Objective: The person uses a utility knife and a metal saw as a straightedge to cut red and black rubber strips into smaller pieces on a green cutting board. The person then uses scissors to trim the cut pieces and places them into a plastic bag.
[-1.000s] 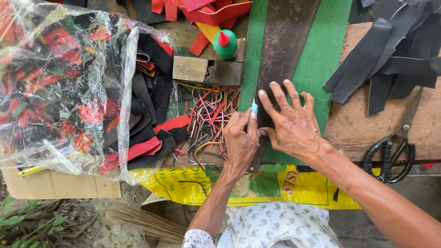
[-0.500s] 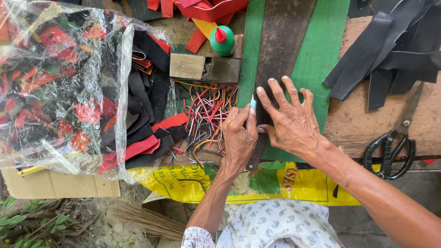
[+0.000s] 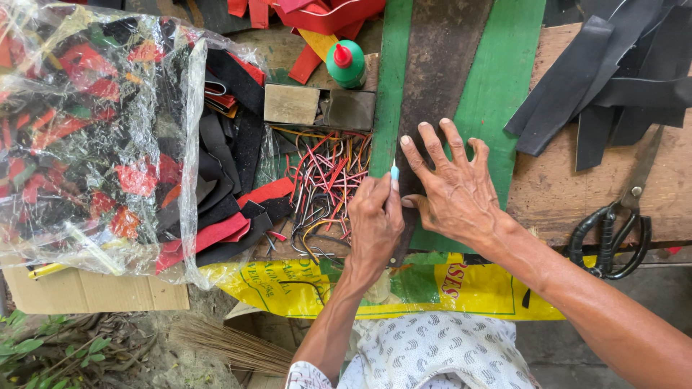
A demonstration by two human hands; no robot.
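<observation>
Upright, tip away, a pale blue pen (image 3: 394,173) sits in the clenched left hand (image 3: 375,227); right hand (image 3: 450,191) splayed flat on dark strip (image 3: 440,65)

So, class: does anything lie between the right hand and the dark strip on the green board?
Nothing visible does. The right hand lies flat on the dark strip, fingers spread; the left hand holds a small pale blue tool at the strip's left edge.

Worn wooden workbench (image 3: 577,209) under daylight. Green board (image 3: 504,86) lies across it. Yellow printed sack (image 3: 447,288) hangs off front edge. Below: bare dirt ground (image 3: 166,353), weeds (image 3: 29,346), cardboard (image 3: 86,292).
</observation>
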